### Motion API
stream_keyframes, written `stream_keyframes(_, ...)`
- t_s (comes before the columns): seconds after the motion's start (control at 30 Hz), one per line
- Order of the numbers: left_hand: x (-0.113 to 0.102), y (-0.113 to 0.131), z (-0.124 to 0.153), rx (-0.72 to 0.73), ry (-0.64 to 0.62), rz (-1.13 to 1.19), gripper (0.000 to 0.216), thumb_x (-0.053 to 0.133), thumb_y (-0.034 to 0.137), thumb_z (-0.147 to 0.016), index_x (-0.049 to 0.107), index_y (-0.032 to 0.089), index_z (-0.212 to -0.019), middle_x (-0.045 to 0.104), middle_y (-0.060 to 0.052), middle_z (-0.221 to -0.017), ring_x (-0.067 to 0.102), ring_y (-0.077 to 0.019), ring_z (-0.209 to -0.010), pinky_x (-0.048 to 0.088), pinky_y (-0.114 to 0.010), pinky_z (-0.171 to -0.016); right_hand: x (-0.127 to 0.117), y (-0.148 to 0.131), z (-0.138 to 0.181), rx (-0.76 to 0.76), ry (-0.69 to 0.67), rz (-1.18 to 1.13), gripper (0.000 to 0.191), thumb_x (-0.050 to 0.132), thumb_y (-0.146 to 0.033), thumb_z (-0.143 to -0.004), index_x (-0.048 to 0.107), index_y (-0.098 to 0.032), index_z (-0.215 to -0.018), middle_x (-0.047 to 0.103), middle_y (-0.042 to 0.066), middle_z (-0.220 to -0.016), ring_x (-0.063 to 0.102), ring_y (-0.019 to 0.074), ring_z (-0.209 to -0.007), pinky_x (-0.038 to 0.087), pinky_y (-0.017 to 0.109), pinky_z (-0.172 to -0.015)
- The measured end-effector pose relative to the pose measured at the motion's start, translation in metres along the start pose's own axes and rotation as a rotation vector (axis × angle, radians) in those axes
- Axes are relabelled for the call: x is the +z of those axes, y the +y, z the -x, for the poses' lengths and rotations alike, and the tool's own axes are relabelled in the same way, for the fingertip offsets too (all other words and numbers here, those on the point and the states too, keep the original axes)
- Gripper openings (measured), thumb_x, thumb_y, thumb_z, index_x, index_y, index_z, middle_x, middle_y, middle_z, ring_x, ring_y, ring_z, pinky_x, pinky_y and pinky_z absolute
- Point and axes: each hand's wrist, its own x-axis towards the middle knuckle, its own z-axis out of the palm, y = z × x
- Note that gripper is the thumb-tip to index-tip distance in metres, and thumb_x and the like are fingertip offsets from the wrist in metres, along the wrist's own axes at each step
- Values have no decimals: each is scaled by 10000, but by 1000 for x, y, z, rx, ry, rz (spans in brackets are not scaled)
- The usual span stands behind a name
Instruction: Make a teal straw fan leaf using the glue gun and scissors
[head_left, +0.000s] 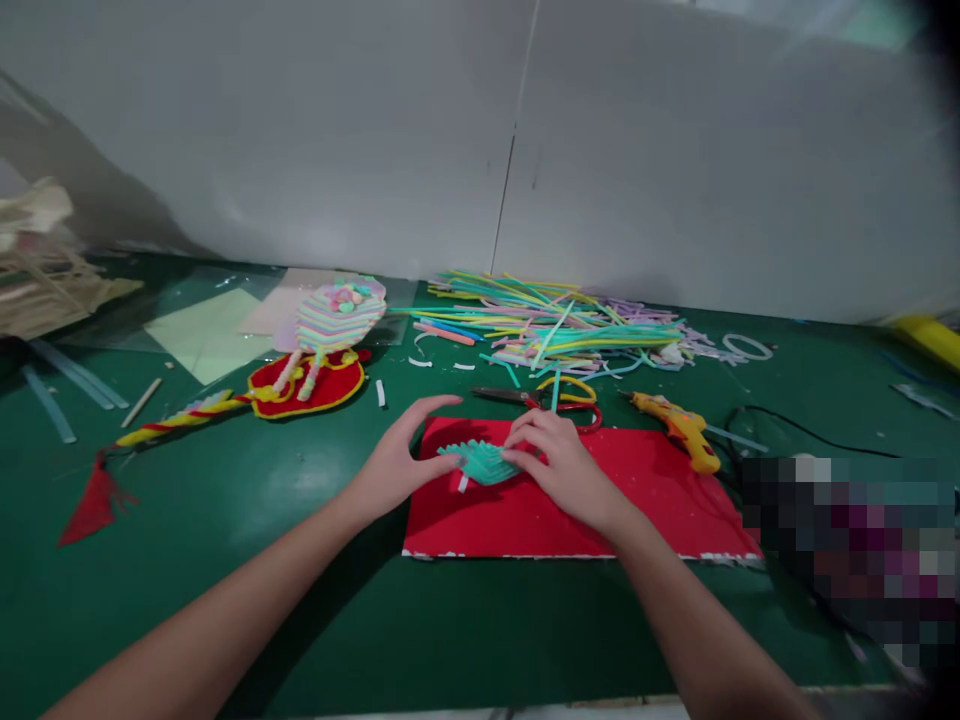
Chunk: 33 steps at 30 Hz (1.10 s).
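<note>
A turquoise leaf-shaped pipe-cleaner piece [491,464] with a ribbed, notched edge is just over a red board [600,510]. At its left end is my left hand [397,460], the thumb tip touching it and the index finger stretched out apart. My right hand [562,465] pinches its right end between thumb and fingers. A turquoise strip [556,390] stands up behind the right fingers. A small white tab [463,484] shows under the leaf's lower left edge. Scissors [502,396] with red and yellow handles lie just beyond the board.
A yellow glue gun [679,428] rests across the board's right corner, its black cord [817,435] running right. Behind is a heap of coloured pipe cleaners [570,325]. To the left lie a striped fan-shaped craft [341,318], a red-and-yellow ornament [262,400] with a tassel, and glue sticks [49,403].
</note>
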Motion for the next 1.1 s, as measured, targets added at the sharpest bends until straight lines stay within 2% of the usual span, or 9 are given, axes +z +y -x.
stream_keyframes(0.2,3,4,2,-40,-93,-6,419,720,299,-700,584,198,-1083,579,-83,-1143,558,-236,-1082,424,-395,-973,9,3,1,-14,21,-38,133,553,-312,-891,637,-227,-830,617,18,-925,550,182,-949,376,369,-871)
stream_keyframes(0.33,4,8,2,-177,12,108,453,730,295,-670,589,199,-1089,614,-84,-1137,575,-247,-1073,420,-421,-980,4,7,-2,-6,161,-113,128,541,-287,-894,627,-220,-826,615,38,-915,558,197,-945,403,372,-854)
stream_keyframes(0.5,19,17,1,-328,55,535,425,756,339,-659,637,169,-1030,672,-101,-1084,612,-240,-1036,441,-395,-959,-9,7,-9,-33,352,-215,104,562,-273,-871,624,-221,-805,617,45,-873,573,197,-909,433,360,-837)
stream_keyframes(0.7,49,44,-13,-442,225,777,312,772,386,-660,699,159,-862,708,-55,-894,641,-190,-875,488,-305,-834,-11,5,-14,-69,369,-197,132,559,-297,-872,635,-217,-800,615,44,-852,579,197,-872,446,364,-814)
stream_keyframes(0.83,58,50,-25,-521,314,877,346,818,340,-597,715,155,-871,717,-42,-884,650,-176,-837,509,-282,-782,-11,2,-14,-68,390,-150,130,570,-304,-866,658,-216,-827,618,49,-876,577,200,-885,447,368,-830)
stream_keyframes(0.93,58,45,-28,-526,330,910,350,827,325,-585,715,146,-864,718,-35,-855,655,-164,-799,522,-291,-783,-17,0,-9,-20,528,-97,147,583,-341,-855,667,-228,-896,606,68,-973,563,213,-962,439,372,-869)
stream_keyframes(1.0,54,40,-29,-522,354,915,310,824,320,-595,709,148,-826,713,-14,-821,651,-141,-758,523,-289,-794,-22,0,-5,59,640,-100,189,568,-384,-856,658,-218,-858,603,73,-944,570,208,-908,457,354,-816)
stream_keyframes(1.03,52,36,-29,-522,376,922,284,821,317,-601,701,148,-795,708,-2,-795,646,-128,-730,524,-285,-796,-24,0,-3,109,654,-124,228,556,-411,-858,650,-211,-804,609,66,-881,577,199,-841,465,338,-766)
stream_keyframes(1.1,48,30,-30,-519,418,943,255,816,306,-614,684,145,-762,698,10,-766,638,-110,-698,525,-275,-795,-24,2,-1,231,553,-227,337,531,-479,-854,637,-201,-698,606,38,-710,566,167,-656,461,304,-641)
